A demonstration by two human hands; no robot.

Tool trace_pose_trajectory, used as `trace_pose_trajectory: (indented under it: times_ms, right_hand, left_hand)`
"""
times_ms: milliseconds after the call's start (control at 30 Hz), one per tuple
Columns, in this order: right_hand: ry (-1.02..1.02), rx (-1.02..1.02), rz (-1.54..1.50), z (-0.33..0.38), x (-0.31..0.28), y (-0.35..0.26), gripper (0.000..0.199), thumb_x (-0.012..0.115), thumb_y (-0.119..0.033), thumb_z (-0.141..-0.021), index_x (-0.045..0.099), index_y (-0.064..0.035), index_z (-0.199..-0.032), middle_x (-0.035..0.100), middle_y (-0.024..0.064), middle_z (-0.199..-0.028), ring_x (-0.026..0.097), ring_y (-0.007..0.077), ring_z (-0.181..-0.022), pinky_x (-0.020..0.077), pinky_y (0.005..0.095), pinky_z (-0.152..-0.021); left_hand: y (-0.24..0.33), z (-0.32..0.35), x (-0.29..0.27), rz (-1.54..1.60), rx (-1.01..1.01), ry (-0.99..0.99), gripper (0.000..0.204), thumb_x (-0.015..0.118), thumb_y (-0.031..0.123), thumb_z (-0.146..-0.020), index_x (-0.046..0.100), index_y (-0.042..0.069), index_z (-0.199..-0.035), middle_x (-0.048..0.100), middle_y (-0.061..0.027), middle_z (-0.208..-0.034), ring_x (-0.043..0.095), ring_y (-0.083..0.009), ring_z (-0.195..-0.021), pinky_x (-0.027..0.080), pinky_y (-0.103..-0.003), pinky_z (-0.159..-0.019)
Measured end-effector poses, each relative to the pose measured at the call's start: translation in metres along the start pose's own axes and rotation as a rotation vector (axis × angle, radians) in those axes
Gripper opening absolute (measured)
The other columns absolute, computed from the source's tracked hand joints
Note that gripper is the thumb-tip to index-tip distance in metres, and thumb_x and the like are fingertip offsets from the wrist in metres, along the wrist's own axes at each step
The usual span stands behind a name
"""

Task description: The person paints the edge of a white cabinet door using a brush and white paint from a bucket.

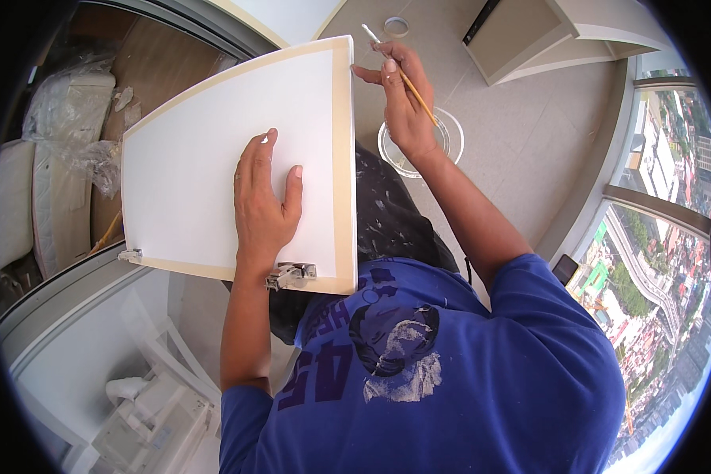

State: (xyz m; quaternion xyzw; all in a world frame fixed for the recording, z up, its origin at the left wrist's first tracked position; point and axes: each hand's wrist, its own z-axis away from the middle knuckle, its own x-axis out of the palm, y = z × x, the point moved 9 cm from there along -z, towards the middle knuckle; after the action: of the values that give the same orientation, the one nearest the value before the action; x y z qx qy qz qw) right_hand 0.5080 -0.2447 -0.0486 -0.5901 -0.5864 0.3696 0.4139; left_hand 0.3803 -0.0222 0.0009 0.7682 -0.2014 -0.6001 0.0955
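A white cabinet door (pixel 182 182) with a tan tape-like border (pixel 342 158) stands tilted in front of me. Metal hinges sit on its near edge, one (pixel 294 273) by my left wrist and another (pixel 131 255) at the far left corner. Flat on the white face rests my left hand (pixel 262 209), open, with a white smudge on one fingertip. My right hand (pixel 407 110) is closed on a thin paintbrush (pixel 422 101) with a wooden handle and white-coated tip. It is beside the door's right edge, one finger at or near that edge. Whether the bristles touch anything, I cannot tell; they appear apart from the door.
Below my right hand a round whitish tub (pixel 459 136) stands on the tiled floor (pixel 505 150). Farther off lie a small round ring-like item (pixel 396 27) and a pale cabinet (pixel 521 39). Plastic-wrapped padding (pixel 63 174) is at left, white equipment (pixel 158 419) lower left, tall windows (pixel 648 261) right.
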Motion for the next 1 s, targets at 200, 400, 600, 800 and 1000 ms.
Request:
trace_pose_trajectory:
  times_ms: [200,400,600,800,1000]
  right_hand:
    - [0.008,0.027,-0.096,0.013,-0.001,0.000,0.038,0.045,-0.027,-0.119,0.055,0.0024,-0.140,0.070,0.0197,-0.131,0.080,0.0302,-0.108,0.0583,0.0349,-0.086]
    - [0.044,0.140,-0.166,0.020,-0.017,0.001,0.029,0.059,-0.020,-0.115,0.058,0.0012,-0.135,0.072,0.0167,-0.129,0.078,0.0224,-0.097,0.0583,0.0311,-0.082]
    - [-0.037,0.234,-0.214,0.019,-0.031,0.002,0.020,0.065,-0.016,-0.112,0.067,0.0029,-0.119,0.079,0.0139,-0.101,0.075,0.0161,-0.085,0.0550,0.0273,-0.068]
    - [-0.142,0.273,-0.176,0.004,-0.030,0.001,0.020,0.066,-0.014,-0.109,0.069,0.0048,-0.114,0.078,0.0136,-0.092,0.072,0.0130,-0.075,0.0510,0.0244,-0.056]
    - [-0.185,0.325,-0.149,-0.003,-0.021,0.006,0.022,0.069,-0.016,-0.107,0.071,0.0050,-0.113,0.077,0.0115,-0.090,0.071,0.0113,-0.074,0.0525,0.0243,-0.054]
  left_hand:
    - [0.001,-0.001,0.000,0.012,0.001,0.006,0.058,0.067,0.019,-0.103,0.052,0.000,-0.156,0.057,-0.0294,-0.151,0.055,-0.0476,-0.140,0.044,-0.055,-0.118]
    - [0.003,0.000,-0.003,0.034,-0.010,0.011,0.056,0.067,0.019,-0.105,0.053,0.000,-0.155,0.057,-0.0288,-0.152,0.054,-0.0467,-0.142,0.044,-0.052,-0.119]
    - [0.000,0.001,-0.003,0.059,0.043,0.056,0.056,0.069,0.017,-0.101,0.055,0.000,-0.152,0.060,-0.0278,-0.147,0.058,-0.0465,-0.136,0.046,-0.053,-0.115]
    - [-0.001,0.002,-0.003,0.063,0.027,0.061,0.056,0.069,0.018,-0.101,0.056,0.001,-0.152,0.060,-0.0274,-0.147,0.058,-0.0457,-0.136,0.045,-0.054,-0.116]
    - [-0.003,0.003,-0.003,0.050,0.022,0.052,0.055,0.068,0.017,-0.103,0.055,0.002,-0.154,0.059,-0.0273,-0.150,0.057,-0.0460,-0.139,0.046,-0.051,-0.117]
